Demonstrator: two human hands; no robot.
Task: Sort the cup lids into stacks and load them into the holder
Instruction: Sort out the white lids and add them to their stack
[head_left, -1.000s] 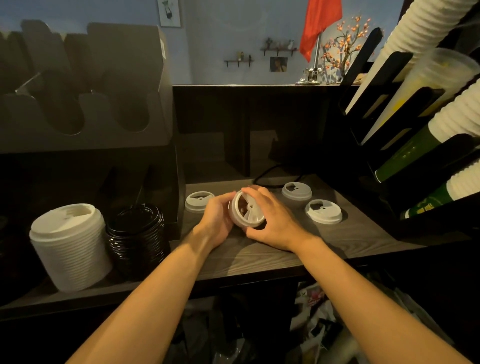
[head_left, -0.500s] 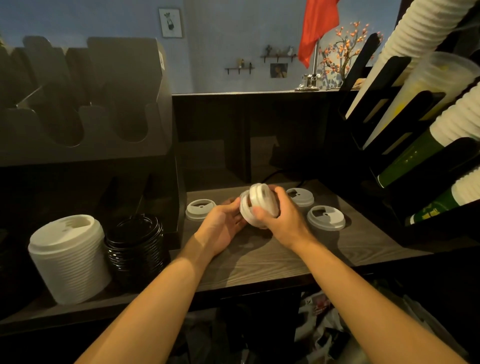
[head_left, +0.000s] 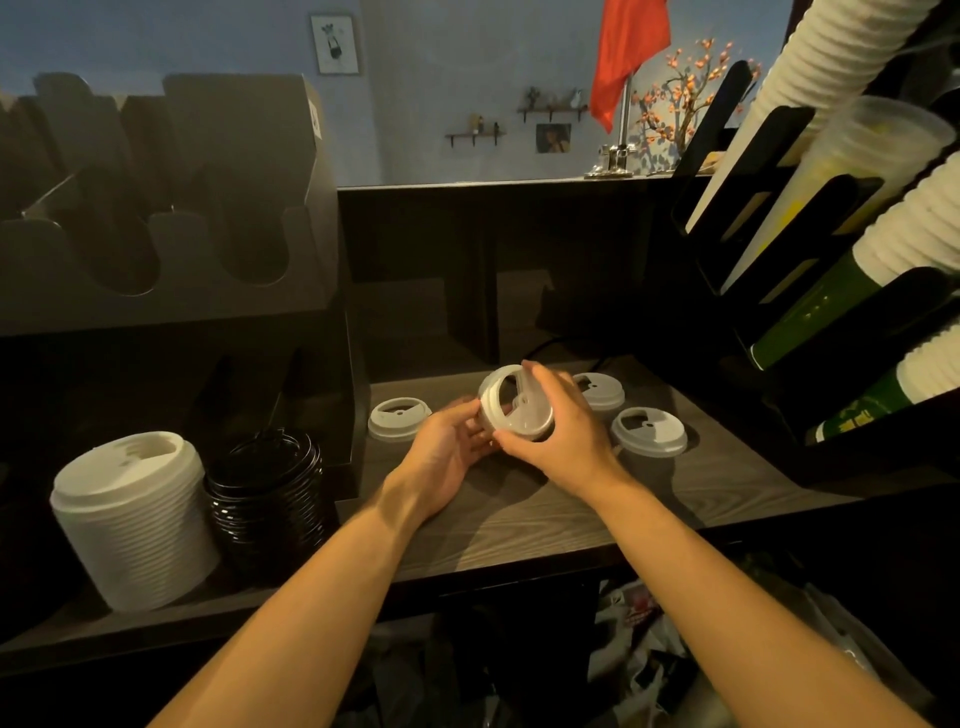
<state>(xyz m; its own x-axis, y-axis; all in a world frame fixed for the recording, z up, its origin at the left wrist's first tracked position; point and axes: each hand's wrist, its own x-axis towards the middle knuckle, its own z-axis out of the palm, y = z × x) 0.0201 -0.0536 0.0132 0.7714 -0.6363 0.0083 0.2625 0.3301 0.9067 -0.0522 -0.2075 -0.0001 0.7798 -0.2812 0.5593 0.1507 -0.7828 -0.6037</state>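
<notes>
Lids gripped; green cup print blurred.

On the tabletop, below the holder, the tall lid stack is standing left of the short lid stack. The left hand and right hand are flanking the nested lids. A loose lid is lying leftward, and a far lid and near lid rightward.

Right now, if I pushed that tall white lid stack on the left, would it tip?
The white stack is probably light, being thin nested plastic lids. It stands tall, so a push near its top would likely tip or shear it; a low push may just slide it. The black stack close beside it might catch it.
</notes>
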